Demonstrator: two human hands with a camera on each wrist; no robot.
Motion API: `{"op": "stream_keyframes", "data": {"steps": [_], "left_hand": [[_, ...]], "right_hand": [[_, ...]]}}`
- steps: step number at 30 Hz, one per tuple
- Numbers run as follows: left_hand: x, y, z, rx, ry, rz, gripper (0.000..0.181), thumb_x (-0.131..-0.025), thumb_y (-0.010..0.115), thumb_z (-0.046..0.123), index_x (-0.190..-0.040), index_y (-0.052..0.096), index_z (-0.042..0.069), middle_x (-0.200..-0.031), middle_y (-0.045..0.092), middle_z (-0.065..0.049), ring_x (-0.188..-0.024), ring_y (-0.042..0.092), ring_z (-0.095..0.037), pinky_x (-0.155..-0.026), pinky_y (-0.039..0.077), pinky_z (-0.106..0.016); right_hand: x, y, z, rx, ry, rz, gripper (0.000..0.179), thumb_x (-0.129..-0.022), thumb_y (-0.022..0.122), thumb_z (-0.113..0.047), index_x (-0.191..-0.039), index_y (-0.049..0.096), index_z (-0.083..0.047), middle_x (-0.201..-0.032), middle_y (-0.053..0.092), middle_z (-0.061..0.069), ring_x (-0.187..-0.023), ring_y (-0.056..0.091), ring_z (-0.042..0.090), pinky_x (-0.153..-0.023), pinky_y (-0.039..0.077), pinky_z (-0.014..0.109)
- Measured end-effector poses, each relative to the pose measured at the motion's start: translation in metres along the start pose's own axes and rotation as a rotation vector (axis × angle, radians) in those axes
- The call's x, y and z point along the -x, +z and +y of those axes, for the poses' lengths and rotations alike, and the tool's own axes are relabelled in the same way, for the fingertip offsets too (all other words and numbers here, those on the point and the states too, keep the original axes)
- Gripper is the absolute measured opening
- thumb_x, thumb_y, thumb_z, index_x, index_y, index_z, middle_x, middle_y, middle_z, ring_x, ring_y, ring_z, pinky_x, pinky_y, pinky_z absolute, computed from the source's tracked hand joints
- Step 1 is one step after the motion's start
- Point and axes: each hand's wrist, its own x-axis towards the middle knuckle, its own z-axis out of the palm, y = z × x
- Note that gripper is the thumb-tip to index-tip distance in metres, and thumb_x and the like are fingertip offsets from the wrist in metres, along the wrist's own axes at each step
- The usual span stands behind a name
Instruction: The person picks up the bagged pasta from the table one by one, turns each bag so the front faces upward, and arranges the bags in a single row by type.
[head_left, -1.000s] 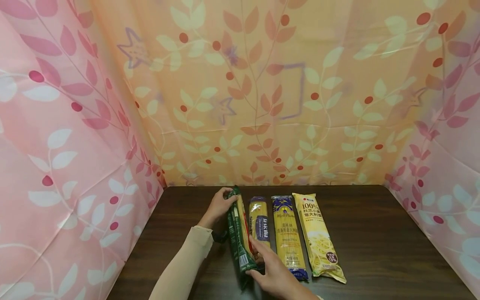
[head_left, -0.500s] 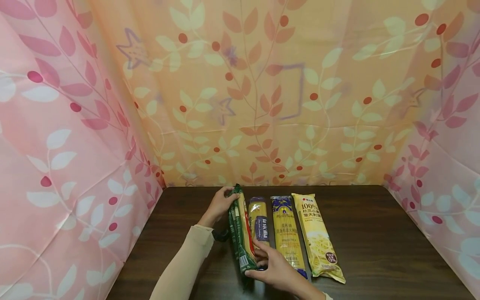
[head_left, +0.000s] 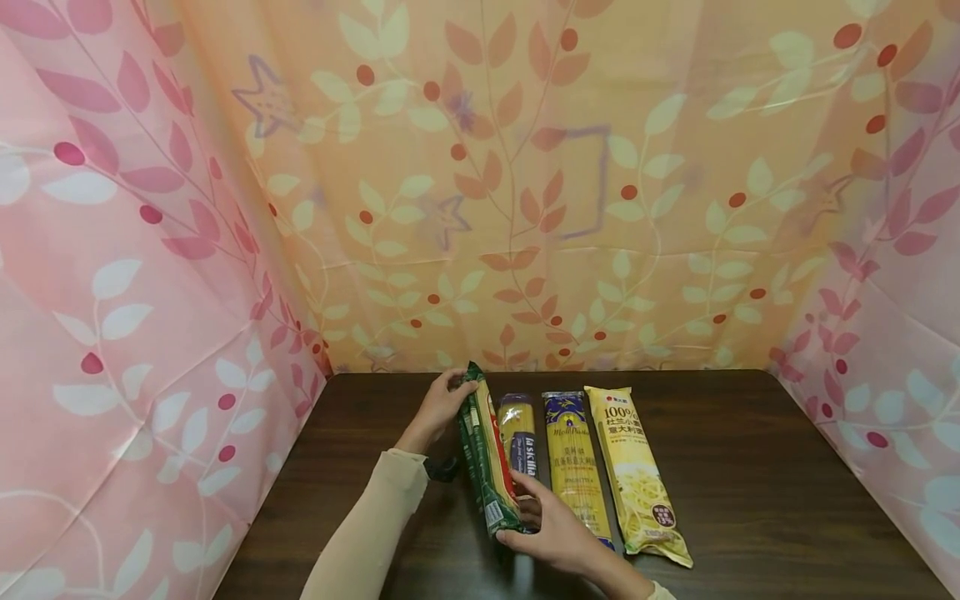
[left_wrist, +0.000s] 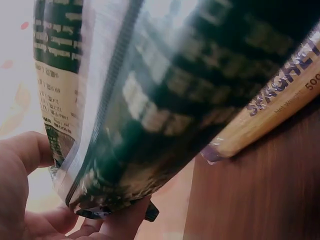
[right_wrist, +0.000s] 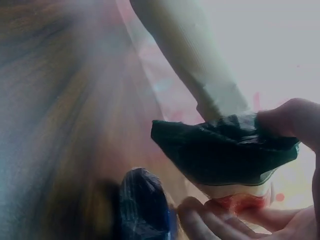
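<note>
A green pack of spaghetti (head_left: 480, 458) is tilted onto its side between my two hands, above the left part of the table. My left hand (head_left: 441, 410) grips its far end, thumb on one side and fingers on the other. The near end is held by my right hand (head_left: 551, 527), with thumb and fingers on opposite sides. In the left wrist view the green wrapper (left_wrist: 165, 100) fills much of the picture. The right wrist view shows the dark green end flap (right_wrist: 215, 152) off the tabletop. Just right of it lies a purple-labelled spaghetti pack (head_left: 519, 433), partly hidden by my right hand.
Farther right on the dark wooden table (head_left: 780, 500) lie a blue-and-yellow spaghetti pack (head_left: 573, 467) and a pale yellow noodle pack (head_left: 637, 475). A patterned orange curtain (head_left: 525, 208) stands behind the table's far edge, with pink curtains (head_left: 150, 333) at the sides.
Both hands have shifted the green spaghetti pack slightly up and to the right in the head view. The other packs stay where they were.
</note>
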Motion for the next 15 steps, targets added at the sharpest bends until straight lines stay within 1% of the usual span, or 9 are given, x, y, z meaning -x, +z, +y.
{"op": "stream_keyframes", "data": {"steps": [2,4,6,8,10,11,13,15], "left_hand": [[0.0003,-0.0002,-0.0001,-0.005,0.000,-0.002,0.051,-0.109,0.066,0.026,-0.150,0.055,-0.001,-0.144,0.055,-0.023,-0.127,0.056,-0.038,-0.103,0.051,-0.054],[0.0007,-0.0006,-0.0010,-0.012,0.007,-0.008,0.049,-0.109,0.067,0.026,-0.149,0.057,-0.002,-0.142,0.056,-0.023,-0.125,0.057,-0.037,-0.100,0.052,-0.052],[0.0010,-0.0011,-0.0028,-0.030,0.020,-0.017,0.047,-0.109,0.067,0.025,-0.146,0.058,-0.003,-0.141,0.057,-0.023,-0.124,0.059,-0.038,-0.098,0.054,-0.051],[0.0012,-0.0014,-0.0045,-0.040,0.028,-0.025,0.046,-0.109,0.067,0.025,-0.145,0.058,-0.003,-0.142,0.057,-0.023,-0.124,0.060,-0.039,-0.096,0.056,-0.050],[0.0013,-0.0016,-0.0055,-0.040,0.028,-0.031,0.046,-0.110,0.066,0.024,-0.145,0.057,-0.004,-0.144,0.056,-0.025,-0.126,0.061,-0.040,-0.097,0.056,-0.050],[0.0013,-0.0016,-0.0059,-0.043,0.029,-0.030,0.047,-0.110,0.065,0.024,-0.146,0.056,-0.004,-0.146,0.055,-0.026,-0.128,0.061,-0.041,-0.097,0.057,-0.050],[0.0010,-0.0013,-0.0059,-0.039,0.023,-0.024,0.049,-0.111,0.064,0.024,-0.149,0.054,-0.004,-0.152,0.051,-0.027,-0.130,0.060,-0.042,-0.099,0.056,-0.051],[0.0008,-0.0011,-0.0056,-0.037,0.013,-0.016,0.051,-0.111,0.063,0.026,-0.151,0.052,-0.004,-0.158,0.046,-0.027,-0.133,0.058,-0.044,-0.101,0.055,-0.053]], "right_hand": [[0.0004,-0.0008,-0.0016,-0.024,0.000,-0.003,0.091,-0.097,0.082,-0.025,-0.168,0.030,-0.001,-0.155,0.046,0.033,-0.132,0.062,0.048,-0.102,0.057,0.053],[0.0005,-0.0010,-0.0029,-0.050,0.002,-0.004,0.092,-0.097,0.082,-0.026,-0.168,0.030,-0.004,-0.159,0.038,0.038,-0.132,0.062,0.050,-0.099,0.059,0.052],[0.0004,-0.0007,-0.0033,-0.078,0.002,-0.012,0.093,-0.096,0.083,-0.025,-0.169,0.029,-0.006,-0.163,0.030,0.040,-0.134,0.059,0.051,-0.097,0.060,0.048],[-0.0001,-0.0005,-0.0025,-0.088,-0.009,-0.014,0.093,-0.096,0.083,-0.024,-0.169,0.028,-0.008,-0.166,0.025,0.039,-0.139,0.053,0.054,-0.098,0.059,0.042],[-0.0010,-0.0005,-0.0018,-0.122,-0.022,-0.030,0.093,-0.097,0.081,-0.022,-0.170,0.025,-0.009,-0.167,0.024,0.037,-0.145,0.045,0.055,-0.102,0.056,0.040],[-0.0016,-0.0007,-0.0017,-0.132,-0.031,-0.036,0.092,-0.098,0.081,-0.021,-0.170,0.024,-0.009,-0.167,0.026,0.037,-0.147,0.042,0.055,-0.105,0.054,0.039],[-0.0029,-0.0015,-0.0022,-0.159,-0.049,-0.055,0.091,-0.099,0.079,-0.019,-0.170,0.021,-0.011,-0.164,0.033,0.037,-0.148,0.041,0.055,-0.110,0.051,0.041],[-0.0039,-0.0025,-0.0035,-0.178,-0.064,-0.070,0.091,-0.100,0.078,-0.018,-0.170,0.020,-0.012,-0.162,0.037,0.037,-0.148,0.043,0.052,-0.112,0.049,0.043]]}}
